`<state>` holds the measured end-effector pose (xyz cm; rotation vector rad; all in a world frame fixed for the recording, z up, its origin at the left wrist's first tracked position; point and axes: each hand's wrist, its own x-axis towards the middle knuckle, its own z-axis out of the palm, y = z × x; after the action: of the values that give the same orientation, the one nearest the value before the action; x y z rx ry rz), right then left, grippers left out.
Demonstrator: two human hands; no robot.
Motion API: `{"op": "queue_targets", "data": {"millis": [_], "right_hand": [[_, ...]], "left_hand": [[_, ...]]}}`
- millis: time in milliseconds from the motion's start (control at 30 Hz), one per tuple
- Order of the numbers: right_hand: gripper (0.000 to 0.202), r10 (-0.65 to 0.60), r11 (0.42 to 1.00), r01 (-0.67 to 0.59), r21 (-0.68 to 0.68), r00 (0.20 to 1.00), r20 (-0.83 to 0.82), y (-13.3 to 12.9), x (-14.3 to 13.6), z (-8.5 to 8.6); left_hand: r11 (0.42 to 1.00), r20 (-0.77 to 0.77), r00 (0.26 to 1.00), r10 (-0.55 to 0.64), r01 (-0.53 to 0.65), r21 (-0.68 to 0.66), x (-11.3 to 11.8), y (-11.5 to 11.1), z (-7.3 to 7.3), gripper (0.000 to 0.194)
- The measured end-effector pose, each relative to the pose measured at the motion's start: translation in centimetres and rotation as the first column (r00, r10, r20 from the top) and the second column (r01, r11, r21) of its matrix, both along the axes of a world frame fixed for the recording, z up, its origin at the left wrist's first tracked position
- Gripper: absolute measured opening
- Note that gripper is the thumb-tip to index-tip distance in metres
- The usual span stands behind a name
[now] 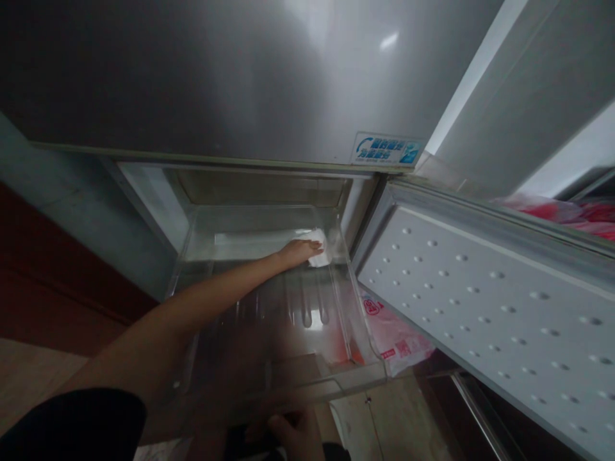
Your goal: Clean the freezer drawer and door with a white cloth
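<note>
My left hand (302,251) reaches into a clear plastic drawer (346,378) and is closed on a white cloth (319,250), pressed near the drawer's back right corner. The left forearm passes over the drawer. My right hand (292,430) is low in the view, just below the drawer's front edge. Its fingers look curled, and what they hold, if anything, is hidden in shadow. The drawer is pulled out of the lower compartment of a grey fridge (230,83).
An open fridge door (461,294) with a bumpy white inner panel stands at the right. Beneath it lies a pink and white plastic bag (398,336). Red bags (576,214) show behind the door. A dark red surface (57,269) is at the left.
</note>
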<state>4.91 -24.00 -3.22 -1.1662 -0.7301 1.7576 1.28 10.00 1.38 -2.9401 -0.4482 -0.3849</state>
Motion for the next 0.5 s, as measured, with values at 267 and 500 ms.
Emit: {"op": "queue_targets", "data": {"millis": [267,500], "right_hand": [[0.042,0.035,0.999,-0.033,-0.029,0.999,0.038,0.2,-0.2,0.5],[0.035,0.016,1.0,-0.016,0.004,0.999,0.042,0.4,-0.5,0.1]], "left_hand": [[0.988,-0.125,0.98,-0.154,0.155,-0.004,-1.0,-7.9,-1.7,0.031],[0.944,-0.196,0.924,-0.33,0.329,-0.036,-1.1,-14.7,-2.3,0.031]]}}
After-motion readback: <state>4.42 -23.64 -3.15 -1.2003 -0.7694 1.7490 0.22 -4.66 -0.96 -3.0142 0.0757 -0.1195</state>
